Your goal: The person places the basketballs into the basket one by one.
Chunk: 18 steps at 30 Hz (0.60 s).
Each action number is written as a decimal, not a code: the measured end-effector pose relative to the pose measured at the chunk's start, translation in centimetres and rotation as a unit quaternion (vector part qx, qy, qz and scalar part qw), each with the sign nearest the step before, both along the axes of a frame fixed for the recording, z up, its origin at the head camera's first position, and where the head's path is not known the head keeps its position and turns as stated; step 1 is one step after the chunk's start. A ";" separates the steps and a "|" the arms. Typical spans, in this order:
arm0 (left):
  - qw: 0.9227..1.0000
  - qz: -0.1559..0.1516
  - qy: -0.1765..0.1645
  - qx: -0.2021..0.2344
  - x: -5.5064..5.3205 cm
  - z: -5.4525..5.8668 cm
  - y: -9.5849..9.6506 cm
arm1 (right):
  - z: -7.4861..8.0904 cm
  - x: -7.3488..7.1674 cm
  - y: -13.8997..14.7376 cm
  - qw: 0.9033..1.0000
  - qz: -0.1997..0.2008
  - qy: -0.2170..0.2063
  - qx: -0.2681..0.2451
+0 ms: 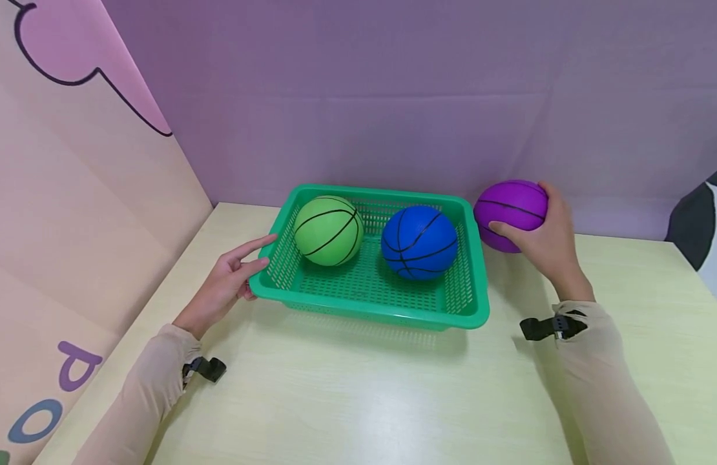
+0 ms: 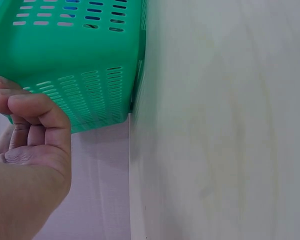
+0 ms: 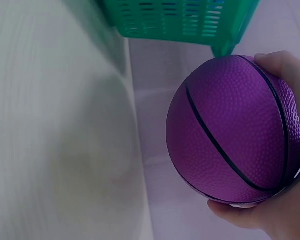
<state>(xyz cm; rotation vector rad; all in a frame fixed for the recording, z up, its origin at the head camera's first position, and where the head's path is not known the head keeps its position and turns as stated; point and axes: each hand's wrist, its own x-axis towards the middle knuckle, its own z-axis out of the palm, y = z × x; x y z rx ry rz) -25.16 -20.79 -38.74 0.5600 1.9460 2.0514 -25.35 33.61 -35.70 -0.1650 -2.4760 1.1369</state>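
Note:
A green plastic basket (image 1: 358, 315) with slotted walls stands on the table, holding a light green ball (image 1: 328, 230) at its left and a blue ball (image 1: 419, 243) at its right. Both balls bear black basketball lines. My left hand (image 1: 221, 287) grips the basket's left end at the rim; in the left wrist view its fingers (image 2: 35, 105) curl by the basket corner. Just past the basket's right end, my right hand (image 1: 547, 239) holds a purple mini basketball (image 1: 512, 210) between thumb and fingers. The right wrist view shows this purple ball (image 3: 230, 130) close up, beside the basket wall (image 3: 165, 20).
The pale wooden table (image 1: 335, 400) extends in front of the basket. Behind it rises a purple backdrop (image 1: 393, 97), and a printed pink-and-cream panel (image 1: 73, 213) stands along the left edge. A dark and white shape (image 1: 698, 219) shows at far right.

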 end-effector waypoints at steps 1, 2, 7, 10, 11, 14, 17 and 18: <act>1.000 0.000 -0.001 -0.001 0.0 0.0 0.0 | 0.2 0.0 -0.1 1.000 0.000 0.001 0.002; 1.000 0.000 -0.001 -0.002 0.0 0.0 0.0 | 0.3 0.1 -0.2 1.000 0.001 0.004 0.005; 1.000 0.007 0.001 -0.013 0.0 0.0 0.1 | 1.2 0.5 -0.5 1.000 -0.005 0.016 0.011; 1.000 0.008 0.000 -0.014 0.0 0.1 0.1 | 1.7 0.7 -0.6 1.000 -0.011 0.023 0.009; 1.000 0.006 -0.001 -0.012 0.0 0.1 0.1 | 1.8 0.7 -0.6 1.000 -0.013 0.025 0.009; 1.000 0.006 -0.003 -0.009 0.0 0.1 0.1 | 2.1 0.8 -0.7 0.999 -0.016 0.031 0.011; 1.000 0.007 -0.003 -0.009 0.0 0.1 0.1 | 2.4 0.9 -0.8 0.999 -0.016 0.033 0.011; 1.000 0.009 -0.003 -0.010 0.1 0.1 0.1 | 2.5 0.9 -0.9 0.999 -0.016 0.034 0.012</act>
